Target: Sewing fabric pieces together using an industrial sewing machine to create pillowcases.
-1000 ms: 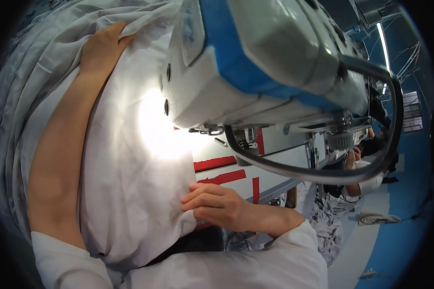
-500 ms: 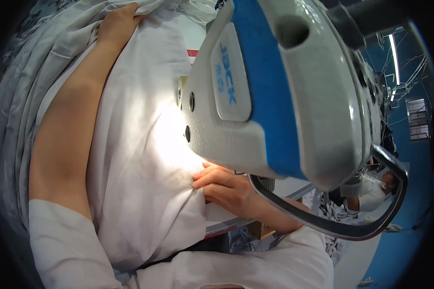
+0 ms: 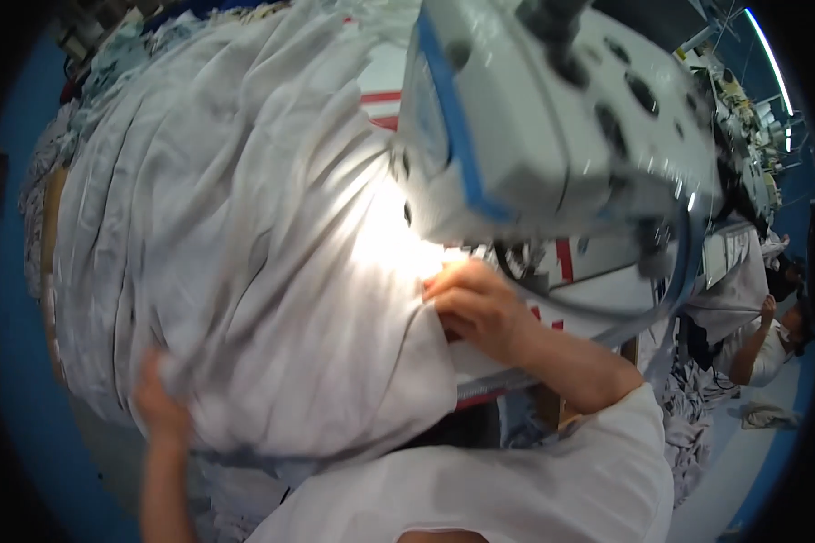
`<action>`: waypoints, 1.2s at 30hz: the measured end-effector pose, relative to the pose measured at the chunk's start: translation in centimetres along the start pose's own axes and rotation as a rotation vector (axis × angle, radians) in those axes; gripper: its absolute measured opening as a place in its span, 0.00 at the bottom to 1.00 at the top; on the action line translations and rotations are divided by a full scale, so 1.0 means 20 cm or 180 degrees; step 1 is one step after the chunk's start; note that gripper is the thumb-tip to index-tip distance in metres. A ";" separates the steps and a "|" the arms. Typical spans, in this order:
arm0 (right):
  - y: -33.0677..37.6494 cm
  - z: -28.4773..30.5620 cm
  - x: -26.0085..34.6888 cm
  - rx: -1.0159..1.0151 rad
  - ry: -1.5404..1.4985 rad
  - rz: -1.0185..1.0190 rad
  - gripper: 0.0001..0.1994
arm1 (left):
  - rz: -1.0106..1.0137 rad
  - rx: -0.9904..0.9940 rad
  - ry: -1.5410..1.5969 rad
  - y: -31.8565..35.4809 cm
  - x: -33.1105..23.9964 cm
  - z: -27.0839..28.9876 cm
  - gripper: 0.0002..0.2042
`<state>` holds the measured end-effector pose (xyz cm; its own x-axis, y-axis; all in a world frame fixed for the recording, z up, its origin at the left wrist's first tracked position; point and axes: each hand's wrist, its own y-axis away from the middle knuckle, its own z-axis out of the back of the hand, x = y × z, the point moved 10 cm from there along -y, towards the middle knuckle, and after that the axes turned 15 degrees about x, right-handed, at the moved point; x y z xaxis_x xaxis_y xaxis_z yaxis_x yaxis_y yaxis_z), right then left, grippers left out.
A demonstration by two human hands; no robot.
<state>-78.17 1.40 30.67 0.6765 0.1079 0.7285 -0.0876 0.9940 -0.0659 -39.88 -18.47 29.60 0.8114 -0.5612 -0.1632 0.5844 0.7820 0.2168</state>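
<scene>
A large spread of white cloth (image 3: 217,208) lies in folds across the left and middle of the sewing table. A white and blue sewing machine (image 3: 534,127) stands over its right edge, and a bright lamp lights the cloth beside the machine head. Close to that lit spot my right hand (image 3: 480,303) pinches the edge of the cloth, fingers pressed together. My left hand (image 3: 161,398) is at the near left edge of the cloth, smeared by motion, so I cannot make out whether its fingers grip the fabric.
A co-worker in a white top (image 3: 765,348) sits at the far right, holding up grey cloth (image 3: 733,281). Heaped fabric (image 3: 693,407) lies on the floor below. The table edge (image 3: 489,389) runs under my right forearm. More piled cloth (image 3: 154,54) is at the back left.
My left hand has come from the far side of the cloth down to its near left edge. My right hand still pinches the cloth by the machine. The whole view has shifted.
</scene>
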 end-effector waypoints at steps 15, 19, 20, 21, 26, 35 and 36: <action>0.14 -0.75 0.63 0.0724 -0.2811 0.0241 0.19 | 0.0292 -0.0222 -0.1006 -1.55 0.24 0.34 0.34; 0.30 -0.28 0.68 0.0027 -0.2801 0.0862 0.15 | -0.1615 0.0761 0.0991 -0.42 -1.01 0.17 0.31; 0.36 -0.35 0.72 0.0070 -0.2845 0.0919 0.15 | -0.2291 0.0863 0.0748 -0.13 -1.14 0.12 0.32; 0.42 -0.60 0.61 0.0629 -0.3148 0.0069 0.16 | -0.2299 0.0874 0.0742 -0.09 -1.10 0.04 0.32; 0.73 -1.04 0.40 0.0793 -0.3075 -0.1002 0.18 | -0.0866 -0.0384 0.0230 -0.12 -0.78 0.16 0.30; 0.77 -1.00 0.50 0.0655 -0.0305 -0.0888 0.20 | -0.2334 0.0638 -0.0526 0.60 -1.74 -0.34 0.13; 0.76 -0.96 0.51 0.0645 -0.0307 -0.0888 0.20 | -0.2122 0.0827 -0.0665 0.59 -1.73 -0.39 0.15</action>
<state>-58.47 17.99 24.00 0.6235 -0.1791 0.7610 -0.0589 0.9599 0.2742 -61.12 12.21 30.35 0.2536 -0.9542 -0.1588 0.9146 0.1830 0.3605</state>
